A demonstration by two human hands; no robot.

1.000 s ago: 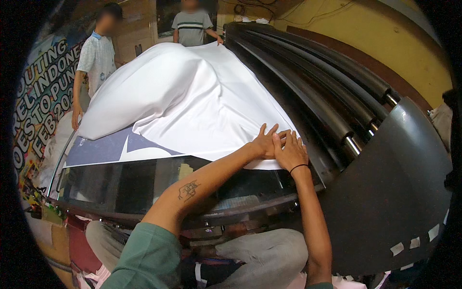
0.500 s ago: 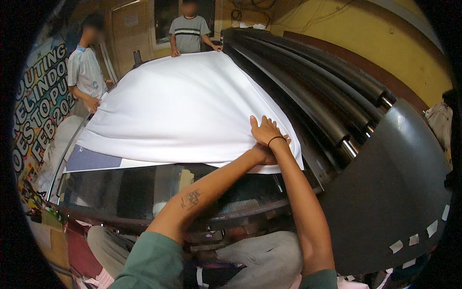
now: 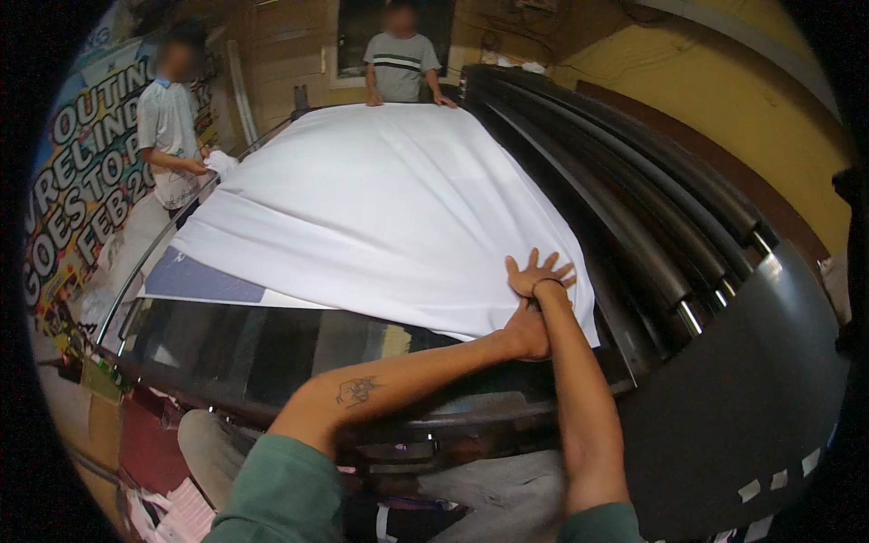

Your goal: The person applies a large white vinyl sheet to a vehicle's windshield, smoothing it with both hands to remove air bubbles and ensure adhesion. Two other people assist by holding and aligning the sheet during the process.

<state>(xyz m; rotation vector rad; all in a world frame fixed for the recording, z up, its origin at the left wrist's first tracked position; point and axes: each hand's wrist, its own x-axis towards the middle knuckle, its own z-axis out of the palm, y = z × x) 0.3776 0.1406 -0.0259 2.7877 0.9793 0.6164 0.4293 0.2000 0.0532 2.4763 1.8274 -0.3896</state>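
Note:
A big white cloth point(image 3: 362, 199) lies over the bed of a large roller machine, with folds fanning toward its near right corner. My right hand point(image 3: 540, 274) presses flat on it near that corner, fingers spread, a dark band at its wrist. Just below, my left hand point(image 3: 528, 332) is at the cloth's near edge, its forearm crossing from the left. Its fingers are mostly hidden by my right wrist, so their grip cannot be made out. Under the cloth's left near side shows a printed blue and white sheet point(image 3: 208, 276).
Long black rollers point(image 3: 615, 217) run along the right, beside a curved dark panel point(image 3: 724, 398). A metal rail point(image 3: 149, 258) edges the left. One person point(image 3: 172, 136) at left holds bunched cloth; another person point(image 3: 398, 63) rests both hands on the far edge.
The person at left has pulled the cloth's side up into a bunch. My right hand's fingers have spread wider. The cloth's near left edge has drawn back, baring more of the printed sheet.

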